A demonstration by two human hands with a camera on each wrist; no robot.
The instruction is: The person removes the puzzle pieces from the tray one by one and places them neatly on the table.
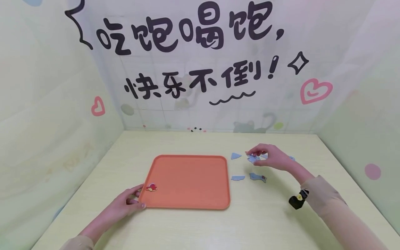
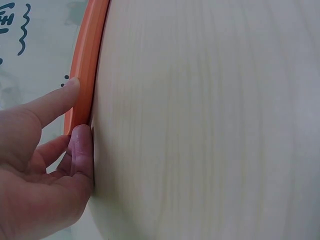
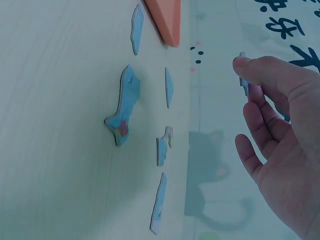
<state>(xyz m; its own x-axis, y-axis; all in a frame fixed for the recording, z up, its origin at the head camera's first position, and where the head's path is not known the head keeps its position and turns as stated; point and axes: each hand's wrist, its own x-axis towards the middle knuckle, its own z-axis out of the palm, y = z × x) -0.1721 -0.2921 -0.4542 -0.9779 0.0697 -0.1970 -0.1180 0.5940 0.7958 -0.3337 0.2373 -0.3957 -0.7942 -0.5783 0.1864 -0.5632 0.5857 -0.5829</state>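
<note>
My left hand (image 1: 123, 203) grips the near left corner of an orange tray (image 1: 187, 180), its thumb against the rim in the left wrist view. On the tray, by the left side, lies a small red and yellow puzzle piece (image 1: 152, 188). To the right of the tray, my right hand (image 1: 274, 157) pinches a light blue puzzle piece (image 3: 244, 85) between thumb and fingers, lifted off the table in the right wrist view. Below that hand lies a long blue puzzle piece (image 3: 129, 95) with a reddish end.
Several other blue pieces lie on the pale wooden table (image 1: 200, 229): a triangular piece (image 1: 235, 156) and a flat strip (image 1: 238, 178) beside the tray, others partly behind the right hand. A printed cloth (image 1: 193, 114) encloses the table's back and sides.
</note>
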